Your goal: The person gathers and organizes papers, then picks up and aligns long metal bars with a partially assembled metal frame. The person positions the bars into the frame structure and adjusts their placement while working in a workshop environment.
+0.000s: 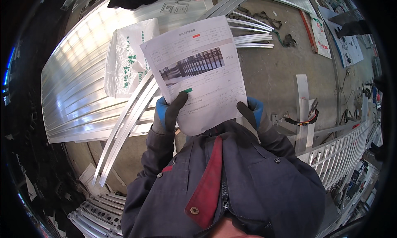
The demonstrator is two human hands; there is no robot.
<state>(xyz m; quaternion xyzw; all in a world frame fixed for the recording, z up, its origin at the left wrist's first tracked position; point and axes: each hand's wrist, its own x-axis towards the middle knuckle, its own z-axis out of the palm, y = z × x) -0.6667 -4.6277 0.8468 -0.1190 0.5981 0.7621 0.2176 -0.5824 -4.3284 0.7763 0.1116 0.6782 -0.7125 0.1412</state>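
A printed paper sheet (202,87) is held up in front of my chest, with a table of text and a photo of a dark fence on it. My left hand (170,112), in a grey and blue work glove, pinches its lower left edge, thumb on top. At the lower right edge my right hand (253,113), gloved alike, grips the same sheet with the thumb over the front. The fingers behind the paper are hidden. Just past its left edge lies a white woven bag (126,60) with green print.
Large silvery metal panels (78,72) lie at the left, crossed by long metal profiles (128,128). More thin profiles (254,39) lie beyond the sheet. At right are a white slatted railing (339,155), an upright metal bar (302,114) with cables, and another bag (320,35).
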